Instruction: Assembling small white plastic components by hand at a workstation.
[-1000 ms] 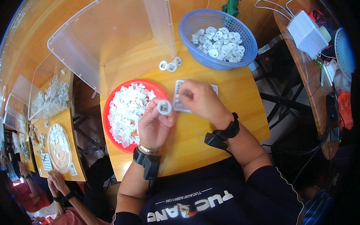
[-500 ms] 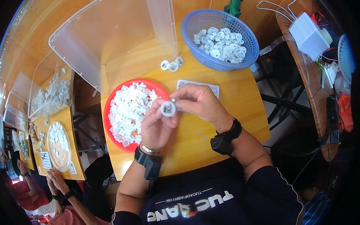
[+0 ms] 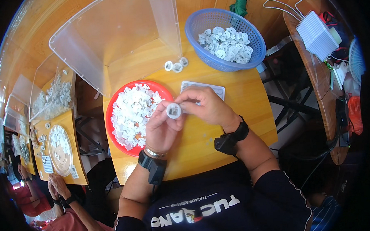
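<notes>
A round white plastic part [image 3: 174, 111] with small metal pieces in its square middle is held by my left hand [image 3: 159, 128], between thumb and fingers, over the right rim of a red tray [image 3: 165, 89]. Thumb and forefinger of my right hand [image 3: 204, 104] are pinched together at the part's upper right edge; whatever they grip is hidden. White plastic pieces [image 3: 132, 113] fill the red tray in a heap. Partly behind my right hand lies a pale shallow tray [image 3: 218, 91]. Several similar round parts [image 3: 177, 67] sit on the table beyond.
A blue basket [image 3: 228, 67] full of white parts stands at the far right of the table [image 3: 241, 105]. A large clear bin [image 3: 113, 32] lies on its side behind the red tray. At far left, another person's hands [image 3: 58, 186] rest by a round tray [image 3: 68, 168].
My right fingertips have closed in slightly on the round part, covering a small piece that showed between them. The hands otherwise stay almost where they were.
</notes>
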The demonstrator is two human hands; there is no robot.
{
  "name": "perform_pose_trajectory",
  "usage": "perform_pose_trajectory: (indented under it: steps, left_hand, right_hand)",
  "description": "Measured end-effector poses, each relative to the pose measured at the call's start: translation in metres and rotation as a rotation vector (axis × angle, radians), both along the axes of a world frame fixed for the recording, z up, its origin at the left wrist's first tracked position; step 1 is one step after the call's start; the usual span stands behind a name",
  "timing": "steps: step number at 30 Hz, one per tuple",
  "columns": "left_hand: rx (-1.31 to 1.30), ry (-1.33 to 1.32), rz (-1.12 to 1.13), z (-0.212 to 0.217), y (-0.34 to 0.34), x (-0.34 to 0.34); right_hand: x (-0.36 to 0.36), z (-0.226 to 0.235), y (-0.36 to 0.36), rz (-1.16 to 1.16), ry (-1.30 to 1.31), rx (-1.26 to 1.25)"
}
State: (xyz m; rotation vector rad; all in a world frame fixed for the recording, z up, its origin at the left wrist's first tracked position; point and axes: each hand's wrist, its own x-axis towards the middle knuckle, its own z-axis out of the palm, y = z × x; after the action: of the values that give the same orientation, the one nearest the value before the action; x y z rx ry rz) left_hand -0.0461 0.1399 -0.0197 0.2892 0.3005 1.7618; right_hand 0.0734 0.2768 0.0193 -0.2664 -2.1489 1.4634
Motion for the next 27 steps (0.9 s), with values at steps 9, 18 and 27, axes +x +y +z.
perform_pose_trajectory:
  steps: [9, 18, 27]
  left_hand:
    - [-0.075, 0.087, 0.067, 0.010, 0.000, 0.004]
    - [0.014, 0.063, -0.017, 0.005, -0.002, 0.001]
    - [-0.004, 0.083, 0.029, 0.005, 0.000, 0.003]
  right_hand:
    - [0.002, -0.004, 0.005, 0.114, -0.123, -0.134]
    - [0.000, -0.009, 0.010, 0.195, -0.126, -0.409]
    - [-0.005, -0.001, -0.012, -0.158, 0.029, 0.234]
